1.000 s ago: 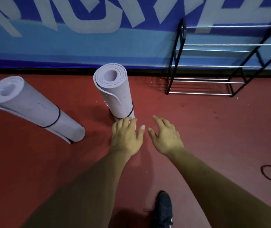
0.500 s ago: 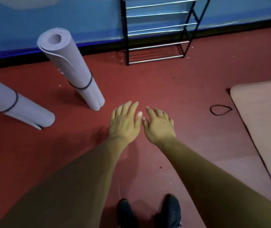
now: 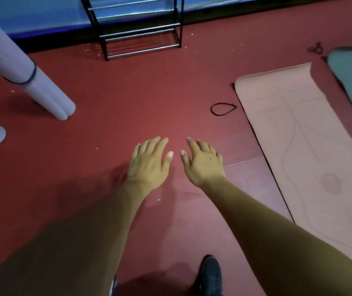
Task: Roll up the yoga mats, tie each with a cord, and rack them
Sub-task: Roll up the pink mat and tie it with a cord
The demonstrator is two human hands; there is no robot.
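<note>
A red floor point(image 3: 111, 129) runs back to a blue wall point(image 3: 49, 20) with a black base strip point(image 3: 60, 42). A dark lace-up shoe point(image 3: 210, 276) (toe pointing away) stands at the floor's near edge.

Cord point(image 3: 222, 109) left of unrolled mat point(image 3: 311, 135); second cord point(image 3: 316, 49), seemingly, behind it.

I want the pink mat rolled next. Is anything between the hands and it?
Nothing visible. Only bare red floor separates the right hand from the pink mat. The black cord loop lies farther off, beside the mat's corner, out of the way.
</note>
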